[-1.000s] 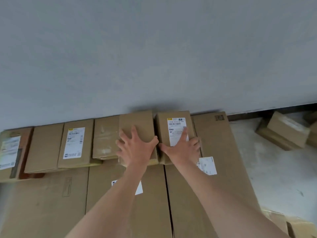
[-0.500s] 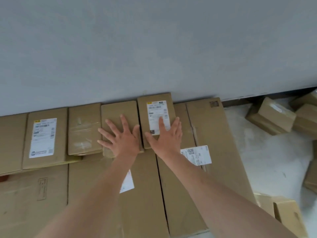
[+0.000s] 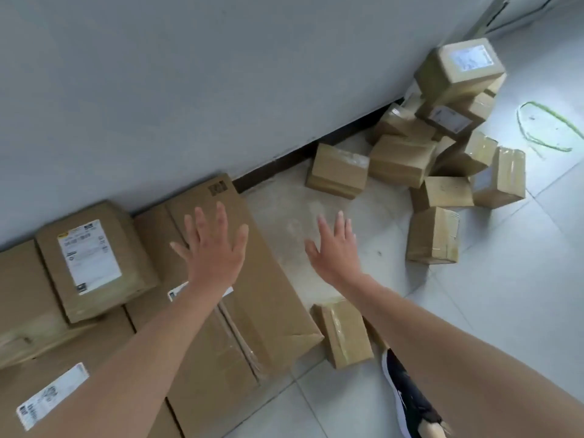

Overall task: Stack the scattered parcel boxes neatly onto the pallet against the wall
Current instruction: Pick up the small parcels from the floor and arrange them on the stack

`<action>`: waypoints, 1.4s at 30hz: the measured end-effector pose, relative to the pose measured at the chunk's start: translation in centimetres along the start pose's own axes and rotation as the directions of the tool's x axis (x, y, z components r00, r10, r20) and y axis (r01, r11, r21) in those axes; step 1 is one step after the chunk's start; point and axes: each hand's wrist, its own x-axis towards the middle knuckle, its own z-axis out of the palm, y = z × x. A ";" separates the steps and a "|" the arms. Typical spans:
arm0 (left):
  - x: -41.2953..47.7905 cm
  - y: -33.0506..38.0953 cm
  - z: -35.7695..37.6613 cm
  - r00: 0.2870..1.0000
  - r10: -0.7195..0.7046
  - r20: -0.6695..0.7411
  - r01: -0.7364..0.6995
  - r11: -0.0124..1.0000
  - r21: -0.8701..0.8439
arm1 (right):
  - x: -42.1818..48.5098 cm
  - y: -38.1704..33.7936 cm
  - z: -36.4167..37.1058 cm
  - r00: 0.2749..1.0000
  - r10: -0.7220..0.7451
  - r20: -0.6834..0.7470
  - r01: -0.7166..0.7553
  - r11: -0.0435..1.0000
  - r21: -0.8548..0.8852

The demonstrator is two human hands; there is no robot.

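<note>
At left, a brown cardboard parcel with a white shipping label (image 3: 94, 260) lay on the stacked layer against the grey wall (image 3: 221, 74); the pallet was hidden. Our left hand (image 3: 215, 257), fingers spread and holding nothing, was above a long flat brown carton (image 3: 271, 311); our right hand (image 3: 336, 257), likewise spread and empty, was above the pale tiled floor (image 3: 474, 311). A small taped brown box (image 3: 346, 331) lay beside the carton's near corner. At right sat a heap of scattered taped brown boxes (image 3: 442, 159). We judged these light, stiff, slick with tape: 2 palms on opposite faces should hold 1.
</note>
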 end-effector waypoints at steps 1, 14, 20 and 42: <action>0.4 3.9 1.2 1.000 0.028 0.003 -0.028 0.999 -0.021 | 0.3 3.7 -1.6 0.999 0.046 -0.029 -0.046 0.999 0.005; 11.4 35.1 18.0 0.713 0.611 0.343 -0.691 0.530 0.492 | 5.2 38.0 -8.4 0.884 0.461 -0.078 -0.456 0.887 0.072; 20.2 35.2 22.1 0.754 0.490 0.437 -0.643 0.419 0.641 | 11.9 41.1 -4.2 0.878 0.477 -0.043 -0.472 0.877 0.092; 20.1 31.9 31.6 0.807 0.308 0.504 -0.580 0.572 0.580 | 16.3 41.3 4.2 0.953 0.287 -0.095 -0.280 0.957 0.074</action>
